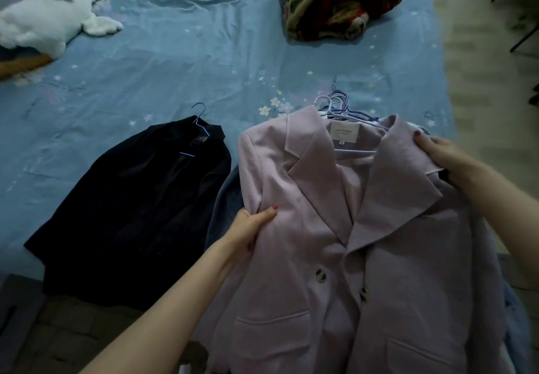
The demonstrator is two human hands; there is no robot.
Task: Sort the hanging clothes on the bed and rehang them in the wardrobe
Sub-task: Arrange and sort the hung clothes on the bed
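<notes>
Head view: the only camera, looking forward and down over the bed (pixel 180 61).
Left hand: the left hand (pixel 248 227) gripped the lilac blazer (pixel 315 227) at its left side below the shoulder, thumb on top of the cloth and fingers tucked under.
Right hand: the right hand (pixel 446 157) pinched the blazer's far shoulder beside the collar, fingers curled round the fabric.
Blazer's place: it lay on top of a pile at the near right of the bed, still on its pale hanger (pixel 354 152), with a cluster of hanger hooks (pixel 335 105) fanned out beyond the collar.
Long axis: collar away from the person, hem toward them and past the bed's near edge, so it ran straight out from the body between the two hands.
Nearer hand: the left sat closer to the person, the right farther up at the shoulder.
Sorted neighbour: a dark jacket (pixel 140 207) on a blue hanger (pixel 199 124) lay just beside the blazer to the left, not overlapping it.
Under the pile: a blue-grey garment (pixel 227 207) showed between the two.
Open room: bare sheet stretched beyond the dark jacket and up the middle, well short of the white plush toy (pixel 55 14) and floral blanket (pixel 341 0).
Edge: the bed's right edge ran close beside the right hand, so free space likely lay leftward.
</notes>
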